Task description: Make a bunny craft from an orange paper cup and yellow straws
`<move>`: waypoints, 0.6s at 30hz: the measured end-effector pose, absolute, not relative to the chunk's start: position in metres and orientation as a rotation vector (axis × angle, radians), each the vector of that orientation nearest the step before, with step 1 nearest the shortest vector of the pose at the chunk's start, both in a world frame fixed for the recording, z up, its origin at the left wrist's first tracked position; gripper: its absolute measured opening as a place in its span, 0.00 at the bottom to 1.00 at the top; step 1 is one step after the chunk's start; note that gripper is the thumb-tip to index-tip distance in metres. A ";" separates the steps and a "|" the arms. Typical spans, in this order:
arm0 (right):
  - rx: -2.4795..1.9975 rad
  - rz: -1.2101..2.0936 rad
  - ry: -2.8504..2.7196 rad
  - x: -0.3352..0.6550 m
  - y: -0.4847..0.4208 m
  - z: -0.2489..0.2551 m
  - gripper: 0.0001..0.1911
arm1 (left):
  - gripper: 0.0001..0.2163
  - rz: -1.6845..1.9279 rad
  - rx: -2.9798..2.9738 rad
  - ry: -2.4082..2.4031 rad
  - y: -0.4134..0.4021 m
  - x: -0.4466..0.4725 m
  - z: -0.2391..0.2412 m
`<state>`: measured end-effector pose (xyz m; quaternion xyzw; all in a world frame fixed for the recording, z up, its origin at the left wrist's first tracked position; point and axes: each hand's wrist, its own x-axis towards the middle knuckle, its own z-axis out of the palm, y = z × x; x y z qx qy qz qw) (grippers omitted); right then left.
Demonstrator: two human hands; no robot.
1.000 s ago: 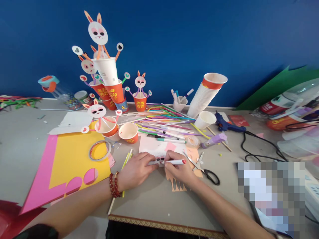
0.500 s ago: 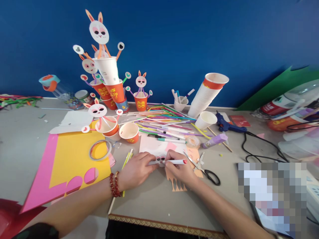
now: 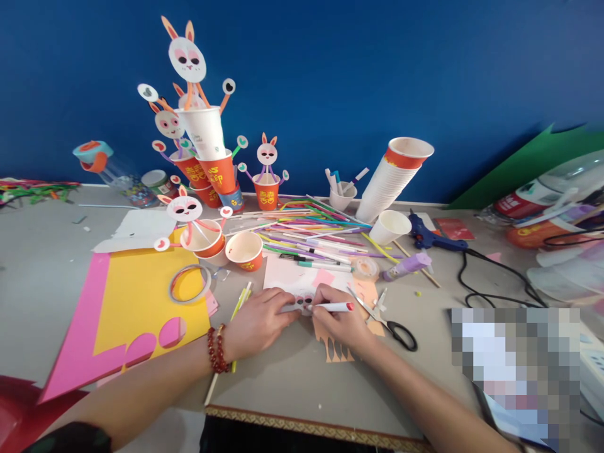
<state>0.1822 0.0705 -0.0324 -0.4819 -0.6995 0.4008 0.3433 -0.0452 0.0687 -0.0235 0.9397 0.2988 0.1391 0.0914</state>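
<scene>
My right hand (image 3: 340,319) grips a white marker with a red cap (image 3: 336,307), its tip on a small white paper rabbit face (image 3: 302,302) lying on the grey table (image 3: 292,377). My left hand (image 3: 259,322), with a red bead bracelet at the wrist, lies with its fingers pressed on the left side of that face, holding it flat. An orange paper cut-out (image 3: 336,350) pokes out from under my right hand. A pink sheet (image 3: 295,275) lies just beyond the face.
Scissors (image 3: 389,322) lie right of my right hand. Beyond are coloured straws (image 3: 306,226), paper cups (image 3: 244,250), a cup stack (image 3: 394,176), finished rabbit cups (image 3: 207,145), a tape ring (image 3: 189,284), a blue glue gun (image 3: 427,238) with cable, and yellow and pink sheets (image 3: 136,302).
</scene>
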 end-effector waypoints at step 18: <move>-1.273 1.022 -1.819 0.182 0.070 -0.032 0.05 | 0.12 0.403 2.786 0.891 0.069 -0.045 -0.023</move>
